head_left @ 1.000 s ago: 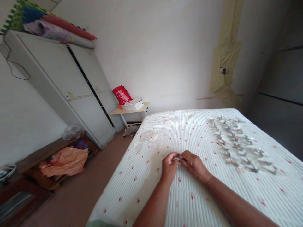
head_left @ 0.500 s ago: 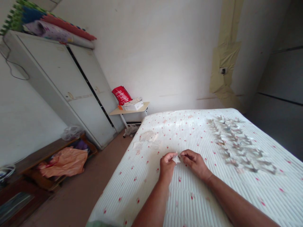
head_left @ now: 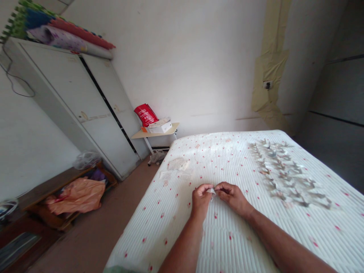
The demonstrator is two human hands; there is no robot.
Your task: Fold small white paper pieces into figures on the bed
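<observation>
Just above the bed, my left hand (head_left: 202,197) pinches a small folded piece of paper (head_left: 212,191) between thumb and fingers. My right hand (head_left: 231,195) has its fingertips closed at the paper's right edge, and the two hands almost meet there. Much of the paper is hidden by the fingers. Rows of small folded paper cranes (head_left: 284,172) stand on the right side of the bed. Flat printed paper pieces (head_left: 178,164) lie on the left side, beyond my left hand.
The bed (head_left: 176,227) has a white ribbed cover with red dots. Behind its far left corner stands a small table (head_left: 139,134) with a red bag (head_left: 146,115) and a white box (head_left: 160,127). A grey cabinet (head_left: 68,94) and a low wooden bench (head_left: 36,189) are at left.
My right hand has moved slightly left, closer to my left hand, and its fingertips now meet the paper. The folded paper has tilted a little; my left hand stays in place.
</observation>
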